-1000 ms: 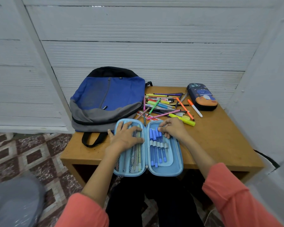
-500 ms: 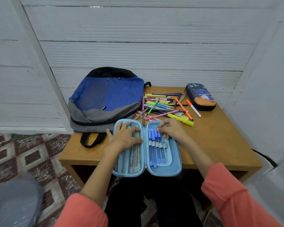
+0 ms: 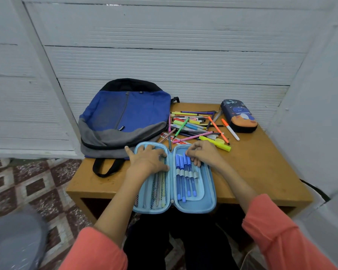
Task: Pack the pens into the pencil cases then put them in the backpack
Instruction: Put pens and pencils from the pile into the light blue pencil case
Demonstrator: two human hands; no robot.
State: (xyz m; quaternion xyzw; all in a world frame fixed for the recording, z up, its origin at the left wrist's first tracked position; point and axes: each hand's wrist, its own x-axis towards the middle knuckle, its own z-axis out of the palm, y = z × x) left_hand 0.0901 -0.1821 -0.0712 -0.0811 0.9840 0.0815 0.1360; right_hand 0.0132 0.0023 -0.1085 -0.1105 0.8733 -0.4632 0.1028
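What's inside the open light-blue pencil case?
Right half: blue pens in elastic loops. Left half: pale pens behind mesh. Left hand covers the mesh's top; right hand hides some blue pens' tops.

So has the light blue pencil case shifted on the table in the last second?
No. The light blue pencil case still lies open across the table's near edge, beside the backpack, with the left hand pressing on it.

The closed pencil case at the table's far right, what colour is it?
Closed pencil case: dark navy, orange near end; head view.

Wooden table (image 3: 261, 172) against white slatted wall (image 3: 164, 61), patterned floor tiles (image 3: 37, 188)
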